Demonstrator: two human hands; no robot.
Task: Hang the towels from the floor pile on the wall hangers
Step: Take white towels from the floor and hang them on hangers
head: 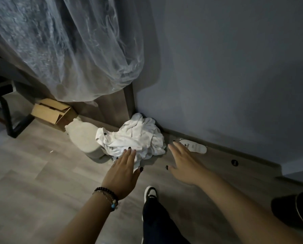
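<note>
The pile of white towels (134, 136) is lying crumpled on the wood floor (33, 164) in the corner, just above frame centre, against the grey wall (226, 76). You are stretching your left hand (124, 170) toward its near edge, fingers straight and together, holding nothing; contact is unclear. Your right hand (184, 160) is hovering at the pile's 4 o'clock, fingers spread flat, empty. A white bottle (193, 146) is lying past it, and a cardboard box (50, 112) is sitting at the pile's 10 o'clock.

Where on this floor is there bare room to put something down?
Bare floor spreads left of the left hand, and between the shoe and the towel pile. The corner is crowded: pile, beige bundle, cardboard box, white bottle.
</note>
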